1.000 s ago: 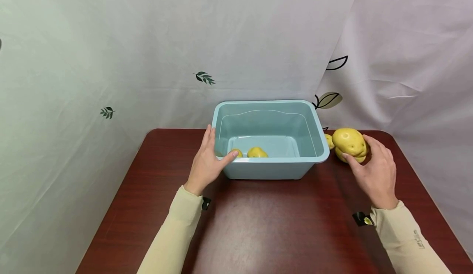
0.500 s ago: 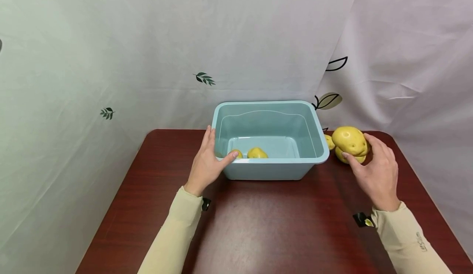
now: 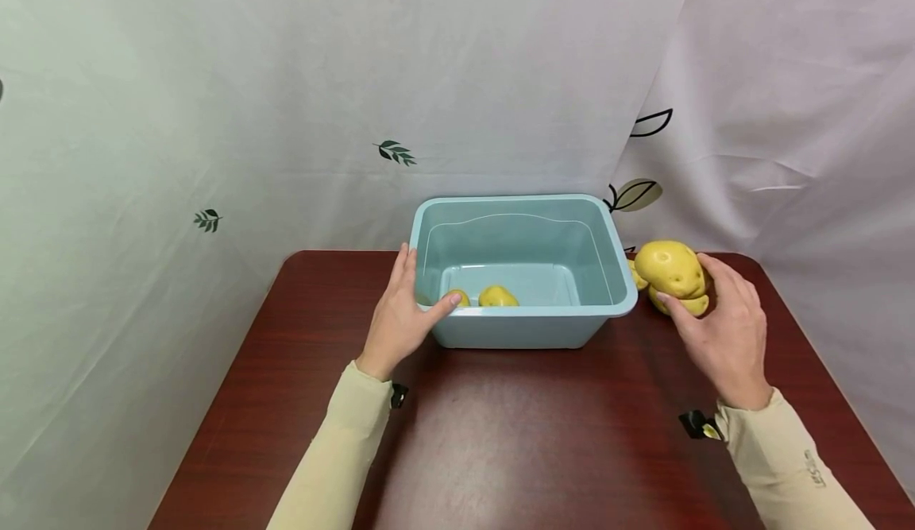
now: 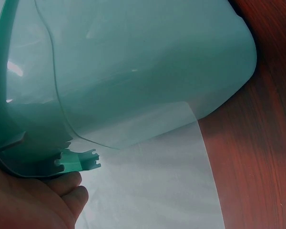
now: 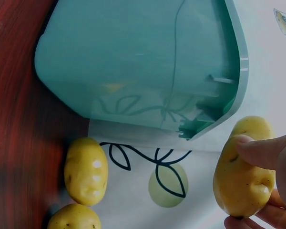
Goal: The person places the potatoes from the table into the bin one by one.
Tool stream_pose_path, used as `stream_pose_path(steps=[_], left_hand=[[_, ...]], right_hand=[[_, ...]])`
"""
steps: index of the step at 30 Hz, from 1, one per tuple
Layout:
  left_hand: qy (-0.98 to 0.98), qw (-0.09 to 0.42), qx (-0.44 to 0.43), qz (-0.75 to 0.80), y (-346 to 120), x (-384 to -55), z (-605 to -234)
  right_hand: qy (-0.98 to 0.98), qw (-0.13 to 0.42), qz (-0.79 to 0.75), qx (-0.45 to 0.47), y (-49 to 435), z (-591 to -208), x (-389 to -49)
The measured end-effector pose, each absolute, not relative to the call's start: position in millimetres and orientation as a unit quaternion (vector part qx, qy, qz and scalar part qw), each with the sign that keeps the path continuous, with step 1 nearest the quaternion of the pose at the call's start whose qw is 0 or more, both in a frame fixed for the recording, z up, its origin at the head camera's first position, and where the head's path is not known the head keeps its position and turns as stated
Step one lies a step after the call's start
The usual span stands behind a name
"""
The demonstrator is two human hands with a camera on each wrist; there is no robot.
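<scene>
A light blue plastic tub [image 3: 522,330] stands on the table, with two yellow potatoes [image 3: 498,296] visible on its floor near the front wall. My left hand [image 3: 400,311] holds the tub's front left corner, thumb over the rim; from the left wrist, its fingertips [image 4: 75,191] show below the rim. To the right of the tub, my right hand [image 3: 725,331] grips a yellow potato [image 3: 668,266] between thumb and fingers, above another potato [image 3: 692,306]. The right wrist view shows the held potato [image 5: 243,183] lifted, and two potatoes [image 5: 86,171] on the table.
The dark red wooden table [image 3: 529,427] has rounded far corners. Close behind the tub hangs a pale curtain [image 3: 500,77] with leaf prints, and it also flanks both sides of the table.
My right hand has moved slightly left with the potato, which sits a little higher and shows more of the potato beneath. The left hand and the tub stay in place.
</scene>
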State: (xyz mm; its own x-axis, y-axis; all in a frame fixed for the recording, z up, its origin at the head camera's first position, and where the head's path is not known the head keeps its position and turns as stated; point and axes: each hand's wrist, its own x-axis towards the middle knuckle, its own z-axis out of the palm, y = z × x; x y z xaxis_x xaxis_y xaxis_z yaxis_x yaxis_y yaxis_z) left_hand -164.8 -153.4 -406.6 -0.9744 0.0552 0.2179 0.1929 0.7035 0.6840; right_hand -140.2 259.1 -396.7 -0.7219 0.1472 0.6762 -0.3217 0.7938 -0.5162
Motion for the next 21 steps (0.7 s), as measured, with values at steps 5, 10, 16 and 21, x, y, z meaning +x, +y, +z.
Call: stream_pose_path(steps=[5,10,16,21], left_hand=[[-0.919,0.091,-0.068,-0.378,-153.3,-164.4,-406.7],[-0.919,0.093,-0.068,-0.376,-153.7,-164.5,-406.9],[-0.919,0.090,-0.069,-0.377,-153.9,-164.3,-407.9],[-0.918,0.090,-0.069,-0.380,-153.6,-163.8,-406.8]], right_hand=[[-0.869,0.372,0.320,0.058,255.2,-394.6,-140.3],[-0.870,0.369,0.320,0.062,251.6,-393.1,-140.1],[-0.870,0.370,0.320,0.065,247.7,-391.5,-139.9],[-0.869,0.369,0.323,0.069,244.5,-388.7,-140.1]])
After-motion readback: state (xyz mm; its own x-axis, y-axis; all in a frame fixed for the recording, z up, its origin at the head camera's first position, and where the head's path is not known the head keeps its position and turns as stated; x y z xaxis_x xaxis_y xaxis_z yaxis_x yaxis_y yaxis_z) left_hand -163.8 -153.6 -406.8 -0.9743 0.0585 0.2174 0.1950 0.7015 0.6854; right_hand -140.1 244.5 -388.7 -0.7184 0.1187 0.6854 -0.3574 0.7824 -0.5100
